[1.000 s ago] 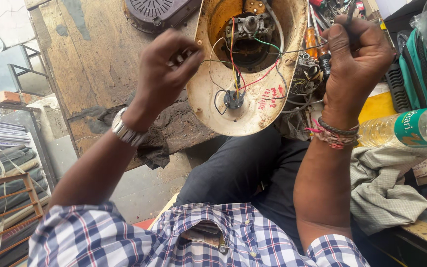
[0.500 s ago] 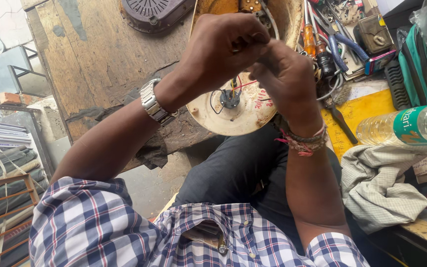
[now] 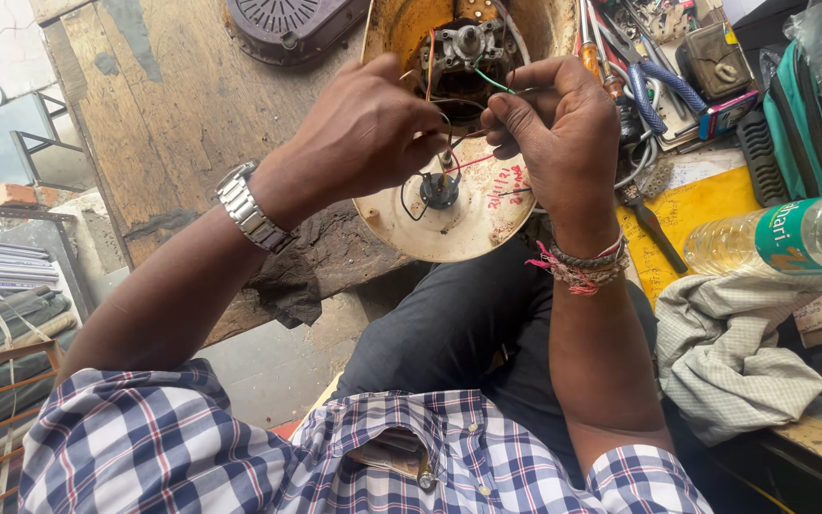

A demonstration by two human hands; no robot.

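A worn wooden tabletop (image 3: pixel 173 133) fills the upper left of the view, with a dark round vented cover (image 3: pixel 287 24) lying at its far edge. Overhanging its near edge is a cream, dish-shaped appliance housing (image 3: pixel 449 224), opened to show a grey motor (image 3: pixel 463 43) at the top and a small dark fitting at its centre. To the right lie a crumpled pale cloth (image 3: pixel 739 352), a clear plastic bottle (image 3: pixel 792 238) on its side and a yellow surface strewn with pliers (image 3: pixel 654 81) and screwdrivers. The left hand (image 3: pixel 363 133), with a metal watch at the wrist, and the right hand (image 3: pixel 558 133), with thread bands at the wrist, meet over the housing. Both are closed, fingertips pinched on thin wires (image 3: pixel 473 162), red, green and black, that run from the motor across the housing's middle.
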